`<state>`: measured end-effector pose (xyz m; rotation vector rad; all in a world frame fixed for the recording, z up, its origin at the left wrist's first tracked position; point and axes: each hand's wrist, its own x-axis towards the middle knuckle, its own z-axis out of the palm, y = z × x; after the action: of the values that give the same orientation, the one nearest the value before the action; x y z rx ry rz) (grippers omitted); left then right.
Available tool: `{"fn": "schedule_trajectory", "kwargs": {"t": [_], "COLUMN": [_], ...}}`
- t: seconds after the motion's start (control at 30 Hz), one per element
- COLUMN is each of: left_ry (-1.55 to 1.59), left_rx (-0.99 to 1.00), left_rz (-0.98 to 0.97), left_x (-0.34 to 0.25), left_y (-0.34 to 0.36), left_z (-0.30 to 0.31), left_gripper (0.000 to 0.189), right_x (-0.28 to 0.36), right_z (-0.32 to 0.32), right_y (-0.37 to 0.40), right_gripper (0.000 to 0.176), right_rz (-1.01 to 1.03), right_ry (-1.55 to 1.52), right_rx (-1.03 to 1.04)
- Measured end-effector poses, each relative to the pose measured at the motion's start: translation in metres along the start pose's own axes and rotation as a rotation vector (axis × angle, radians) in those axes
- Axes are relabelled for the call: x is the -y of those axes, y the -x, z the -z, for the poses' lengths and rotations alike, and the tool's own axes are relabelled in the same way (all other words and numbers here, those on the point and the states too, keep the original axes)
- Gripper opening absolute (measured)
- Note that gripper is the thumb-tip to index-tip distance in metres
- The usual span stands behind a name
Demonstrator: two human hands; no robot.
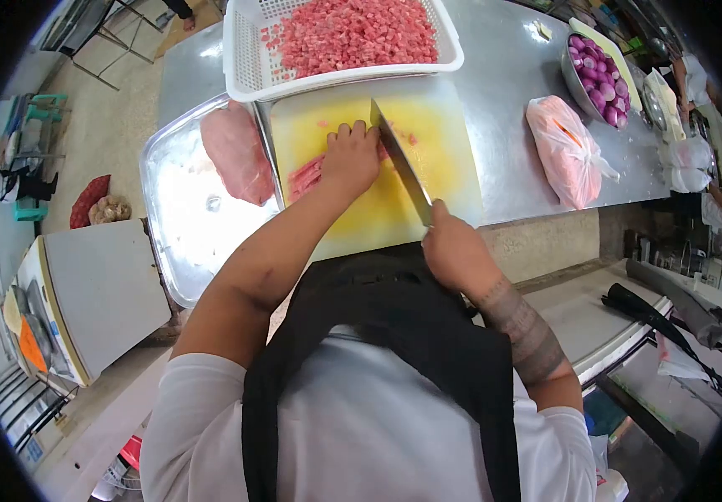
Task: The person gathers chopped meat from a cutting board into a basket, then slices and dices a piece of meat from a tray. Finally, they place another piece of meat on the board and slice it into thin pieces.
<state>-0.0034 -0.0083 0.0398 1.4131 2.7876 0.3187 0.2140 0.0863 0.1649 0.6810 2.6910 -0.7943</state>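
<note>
My right hand (453, 249) is wrapped round the handle of a large kitchen knife (404, 171), its blade slanting up and left over the cutting board (453, 125). Close to the left of the blade, my left hand (353, 159) presses down with bent fingers on raw meat strips (304, 178), which stick out at its left side. Part of the strips is hidden under that hand. A few small cut bits of meat (412, 139) lie right of the blade. The board is white, with a wide yellow stain.
Behind the board stands a white basket (248, 84) of diced meat. On the left, a metal tray (179, 243) holds a large meat piece (240, 155). To the right are a tied plastic bag (558, 151) and a metal bowl (573, 79) of purple onions (602, 79).
</note>
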Motion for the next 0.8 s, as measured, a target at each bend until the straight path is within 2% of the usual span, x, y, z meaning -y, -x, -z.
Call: {"fn": "schedule_trajectory", "kwargs": {"t": [0.03,0.13,0.23,0.3,0.43,0.53,0.57,0.63,0.7,0.8], "left_ry": [-0.006,0.016,0.033,0.071,0.025,0.075,0.228,0.533,0.316,0.272], "left_rx": [0.004,0.008,0.011,-0.055,-0.116,-0.002,-0.061,-0.194,-0.365,-0.198], "left_rz": [-0.002,-0.007,0.018,0.011,-0.033,-0.012,0.051,0.182,0.211,0.131], "left_x": [-0.001,-0.002,0.000,0.002,0.002,0.005,0.009,0.030,0.071,0.121], "left_y": [0.001,0.000,-0.001,0.000,0.003,-0.001,-0.002,-0.011,-0.016,-0.021], "left_z": [0.002,0.006,0.000,-0.003,-0.005,0.002,0.002,0.000,0.005,0.013], "left_gripper": [0.037,0.037,0.033,0.030,0.026,0.029,0.030,0.033,0.031,0.025], "right_x": [-0.014,-0.011,-0.005,0.008,-0.005,0.011,0.009,0.001,-0.012,-0.023], "right_z": [-0.023,-0.028,0.004,0.020,-0.049,-0.037,-0.035,-0.029,-0.027,-0.032], "right_y": [-0.017,-0.062,-0.033,-0.003,-0.049,-0.074,-0.070,-0.063,-0.049,-0.028], "right_gripper": [0.023,0.025,0.025,0.026,0.025,0.025,0.025,0.025,0.025,0.024], "right_rz": [0.098,0.099,0.042,-0.018,0.093,0.066,0.044,0.011,0.024,0.003], "right_ry": [0.016,0.023,0.040,0.052,-0.029,-0.049,-0.059,-0.071,-0.060,-0.065], "right_rx": [-0.043,-0.110,-0.051,0.027,-0.096,-0.060,-0.046,-0.021,-0.039,-0.037]}}
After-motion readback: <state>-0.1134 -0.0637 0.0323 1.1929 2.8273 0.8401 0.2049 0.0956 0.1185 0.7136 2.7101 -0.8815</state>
